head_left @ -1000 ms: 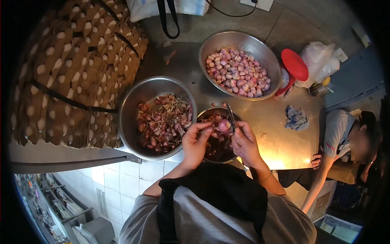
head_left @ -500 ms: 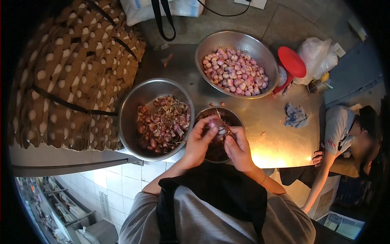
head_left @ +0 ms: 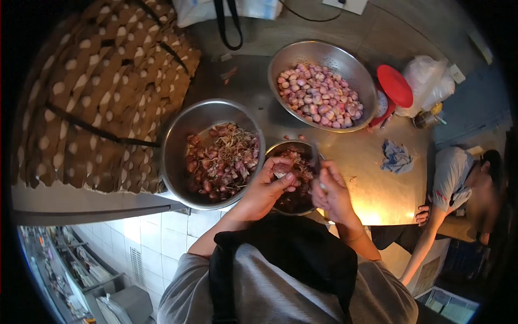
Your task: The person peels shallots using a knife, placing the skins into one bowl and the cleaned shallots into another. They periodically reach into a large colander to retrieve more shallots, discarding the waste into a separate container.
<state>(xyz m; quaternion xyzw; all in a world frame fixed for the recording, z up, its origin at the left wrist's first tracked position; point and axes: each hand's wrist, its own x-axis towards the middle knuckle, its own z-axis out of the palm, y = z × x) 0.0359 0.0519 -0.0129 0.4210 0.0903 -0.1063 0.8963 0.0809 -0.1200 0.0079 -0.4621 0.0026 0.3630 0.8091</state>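
My left hand is closed around a reddish shallot, held over the near-left side of a small metal bowl. Reddish peelings lie in that bowl. To its right, my right hand grips a small knife, its blade pointing away from me and blurred by motion. Knife and shallot are apart. On the left, a large metal bowl holds unpeeled shallots with dry roots and stalks. Further back, a metal colander contains peeled pinkish shallots.
Stacked egg trays bound with black straps stand at left. Beyond the colander are a red scale and plastic bags. A crumpled blue cloth lies on the metal table. A co-worker leans at the right edge.
My right hand has moved right with the knife, away from the shallot. The left hand keeps hold of the shallot. The camera view has shifted slightly.
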